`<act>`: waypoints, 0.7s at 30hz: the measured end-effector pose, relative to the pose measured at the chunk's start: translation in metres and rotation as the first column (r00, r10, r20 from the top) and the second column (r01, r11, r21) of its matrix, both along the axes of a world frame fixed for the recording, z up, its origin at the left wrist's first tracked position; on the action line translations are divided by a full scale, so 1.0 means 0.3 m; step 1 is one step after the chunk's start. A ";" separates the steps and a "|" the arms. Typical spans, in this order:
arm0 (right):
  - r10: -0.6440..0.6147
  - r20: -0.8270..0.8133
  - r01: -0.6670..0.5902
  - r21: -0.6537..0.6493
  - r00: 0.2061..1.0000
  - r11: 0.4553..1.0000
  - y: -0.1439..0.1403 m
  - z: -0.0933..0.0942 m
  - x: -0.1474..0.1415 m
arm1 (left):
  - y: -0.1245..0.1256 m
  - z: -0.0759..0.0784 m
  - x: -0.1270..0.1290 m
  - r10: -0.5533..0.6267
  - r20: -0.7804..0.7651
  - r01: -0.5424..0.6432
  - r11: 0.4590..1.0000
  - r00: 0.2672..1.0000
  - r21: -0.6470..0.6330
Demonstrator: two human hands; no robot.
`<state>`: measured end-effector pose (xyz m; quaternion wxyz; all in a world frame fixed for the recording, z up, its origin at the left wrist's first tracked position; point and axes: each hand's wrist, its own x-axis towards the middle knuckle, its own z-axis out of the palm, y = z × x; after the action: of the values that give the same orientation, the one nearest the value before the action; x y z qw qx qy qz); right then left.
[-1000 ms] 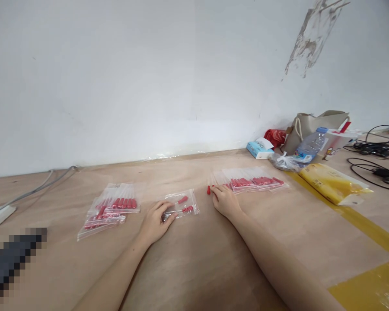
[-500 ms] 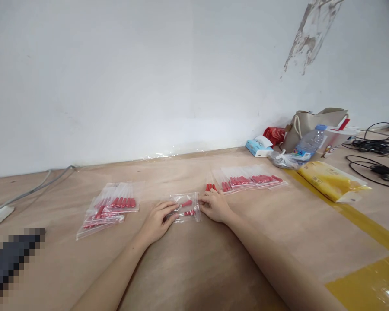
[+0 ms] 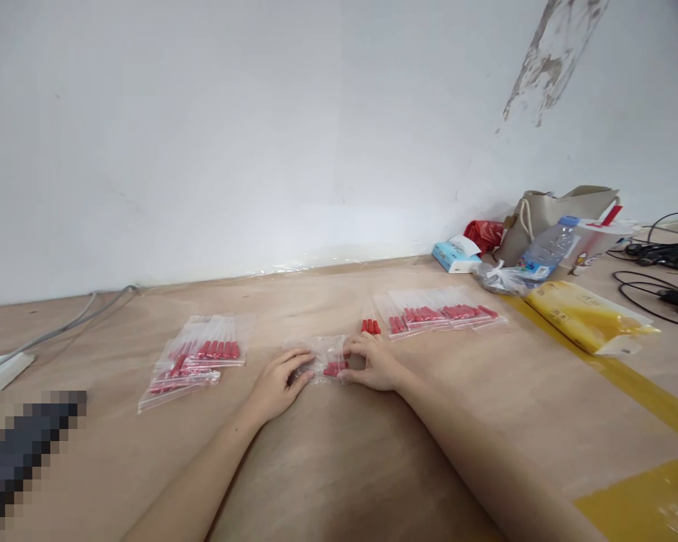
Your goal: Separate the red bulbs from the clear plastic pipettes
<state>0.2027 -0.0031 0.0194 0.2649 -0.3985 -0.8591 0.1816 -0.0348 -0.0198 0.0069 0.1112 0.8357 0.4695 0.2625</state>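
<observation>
A small clear zip bag (image 3: 323, 348) lies between my hands, with red-bulbed droppers (image 3: 333, 369) inside it. My left hand (image 3: 279, 384) holds the bag's left side, its thumb and fingers closed on the plastic. With thumb and fingers, my right hand (image 3: 376, 364) grips the right edge beside the red bulbs. Just beyond my right hand lie several loose droppers with red bulbs (image 3: 371, 326). Filled zip bags (image 3: 195, 355) are stacked to the left, and more filled bags (image 3: 438, 310) spread out at the right.
Brown paper (image 3: 316, 467) covers the tabletop, which meets a white wall. At right are a yellow packet (image 3: 590, 316), a plastic bottle (image 3: 548, 248), a blue tissue pack (image 3: 456, 256), a beige bag (image 3: 570, 207) and black cables (image 3: 664, 260). A grey cable (image 3: 71, 325) runs at left.
The bag between my hands has crumpled, and the droppers in it now lie bunched toward its right edge. My right thumb has moved left onto the bag. The view has shifted slightly.
</observation>
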 end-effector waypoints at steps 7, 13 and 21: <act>-0.018 0.123 0.002 0.124 0.992 0.992 -0.014 0.005 -0.036 | 0.002 -0.003 0.000 0.014 0.001 -0.015 0.999 1.000 0.040; -0.004 0.083 -0.001 0.060 0.997 0.998 -0.011 0.017 -0.037 | -0.001 -0.002 0.002 0.028 -0.006 -0.028 0.999 1.000 0.027; -0.009 -0.284 -0.070 -0.268 0.959 0.961 0.019 -0.013 -0.028 | -0.003 0.003 0.001 0.056 -0.012 -0.056 0.998 0.998 0.006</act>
<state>0.1942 0.0026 0.0155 0.3240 -0.3879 -0.7850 0.3583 -0.0344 -0.0208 0.0077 0.0983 0.8242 0.4925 0.2617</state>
